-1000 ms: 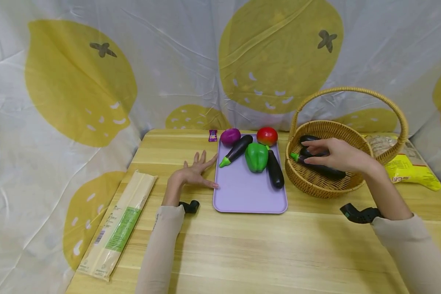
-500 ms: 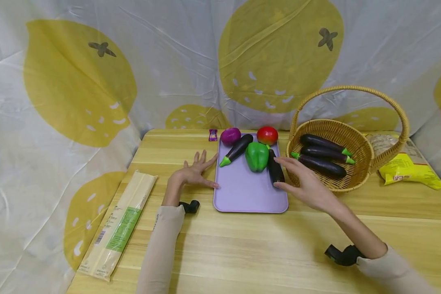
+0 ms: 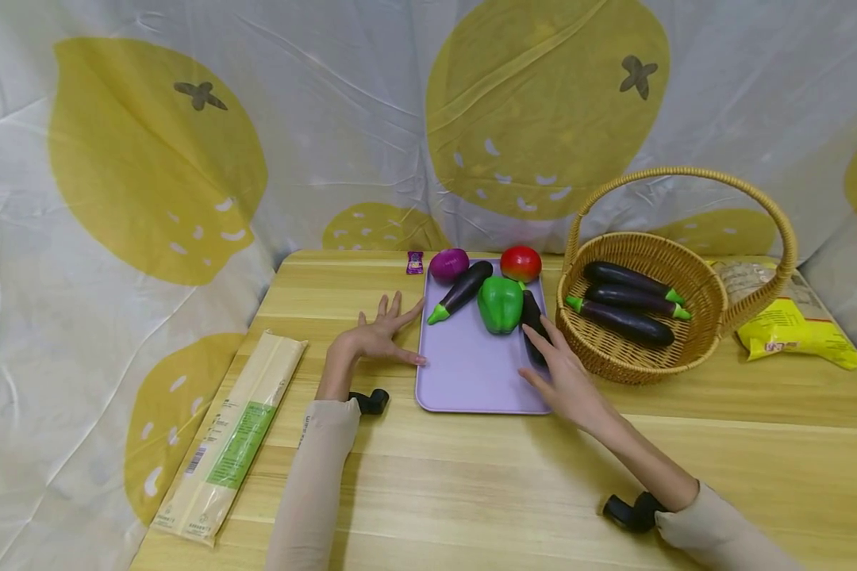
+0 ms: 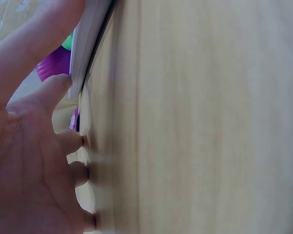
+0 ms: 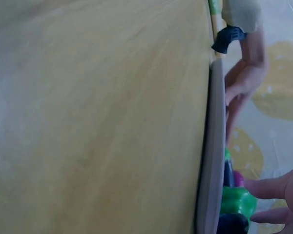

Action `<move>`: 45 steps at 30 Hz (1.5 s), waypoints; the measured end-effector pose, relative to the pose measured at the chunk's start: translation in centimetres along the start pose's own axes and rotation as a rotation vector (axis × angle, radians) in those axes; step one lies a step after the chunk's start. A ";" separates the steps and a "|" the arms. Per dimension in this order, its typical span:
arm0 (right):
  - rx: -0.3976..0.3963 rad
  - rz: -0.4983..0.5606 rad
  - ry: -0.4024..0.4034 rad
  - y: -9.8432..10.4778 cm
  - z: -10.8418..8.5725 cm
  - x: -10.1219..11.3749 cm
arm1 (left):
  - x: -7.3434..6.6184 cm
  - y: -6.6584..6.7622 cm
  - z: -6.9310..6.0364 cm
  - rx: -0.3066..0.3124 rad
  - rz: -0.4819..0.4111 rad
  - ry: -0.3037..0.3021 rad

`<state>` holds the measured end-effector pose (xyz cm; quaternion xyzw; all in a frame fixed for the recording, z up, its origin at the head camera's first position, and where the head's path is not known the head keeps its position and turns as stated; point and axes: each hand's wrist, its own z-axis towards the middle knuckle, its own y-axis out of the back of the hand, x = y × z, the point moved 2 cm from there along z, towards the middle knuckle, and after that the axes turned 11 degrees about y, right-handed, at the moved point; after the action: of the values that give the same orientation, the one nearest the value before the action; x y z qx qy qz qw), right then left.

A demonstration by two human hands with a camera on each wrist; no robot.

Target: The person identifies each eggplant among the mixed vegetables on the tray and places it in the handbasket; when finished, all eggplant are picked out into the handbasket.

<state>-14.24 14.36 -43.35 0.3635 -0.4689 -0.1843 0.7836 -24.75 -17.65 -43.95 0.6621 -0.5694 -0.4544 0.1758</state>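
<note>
On the lilac tray (image 3: 471,388) lie a dark eggplant (image 3: 464,287) with a green stem, a green bell pepper (image 3: 501,305), a purple onion-like vegetable (image 3: 448,265) and a red tomato-like one (image 3: 520,263). A second eggplant (image 3: 532,311) lies along the tray's right side, partly hidden by my right hand (image 3: 567,381). That hand reaches over it with fingers extended; in the right wrist view the fingers (image 5: 268,187) appear apart from the eggplant (image 5: 233,224). My left hand (image 3: 374,337) rests on the table with fingers spread, its thumb and index finger at the tray's left edge.
Right of the tray stands a wicker basket (image 3: 593,357) with a tall handle, holding three eggplants. Behind it lies a yellow plastic bag (image 3: 793,325). A long flat package (image 3: 232,436) lies at left, and a small purple wrapper (image 3: 415,262) behind the tray.
My right hand has come out of the basket, leaving an eggplant there, and moved left over the eggplant on the tray. The left hand has stayed put.
</note>
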 end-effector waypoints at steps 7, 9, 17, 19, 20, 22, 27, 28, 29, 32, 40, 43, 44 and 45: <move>-0.012 -0.035 -0.024 -0.3 0.3 -0.3 | -0.1 0.1 0.1 0.001 0.001 0.000; -0.011 -0.039 -0.031 -0.3 0.4 -0.4 | -0.1 0.1 0.1 0.002 0.002 0.002; 0.006 -0.057 -0.069 -0.2 0.9 -0.9 | -0.2 0.1 0.1 0.006 0.001 0.000; 0.011 -0.064 -0.073 -0.2 0.9 -0.9 | -0.2 0.1 0.0 0.005 0.004 -0.001; 0.011 -0.068 -0.071 -0.2 0.9 -0.9 | -0.2 0.1 0.0 0.004 0.005 -0.002; 0.009 -0.077 -0.067 -0.2 0.9 -0.8 | -0.2 0.1 0.0 0.003 0.007 -0.002; 0.010 -0.100 -0.068 -0.1 0.9 -0.5 | -0.2 0.1 0.0 0.001 0.007 -0.002; 0.011 -0.103 -0.071 -0.1 0.9 -0.4 | -0.1 0.1 0.0 0.001 0.007 -0.003; 0.012 -0.106 -0.077 -0.1 0.9 -0.4 | -0.1 0.1 0.0 0.001 0.006 -0.002; 0.010 -0.110 -0.089 -0.1 0.9 -0.2 | -0.1 0.2 0.0 0.002 0.006 -0.002; -0.016 -0.148 -0.083 -0.1 0.7 0.3 | -0.1 0.1 0.0 -0.001 0.007 -0.006; -0.016 -0.173 -0.093 -0.1 0.6 0.5 | 0.0 0.1 0.0 0.002 0.008 -0.007; -0.014 -0.181 -0.100 -0.1 0.5 0.6 | 0.0 0.1 0.0 0.002 0.007 -0.007; -0.015 -0.192 -0.104 -0.1 0.5 0.7 | 0.0 0.1 0.0 0.003 0.007 -0.007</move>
<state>-14.29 13.64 -42.84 0.3907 -0.4707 -0.2804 0.7397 -24.77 -17.69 -43.88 0.6589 -0.5728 -0.4554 0.1745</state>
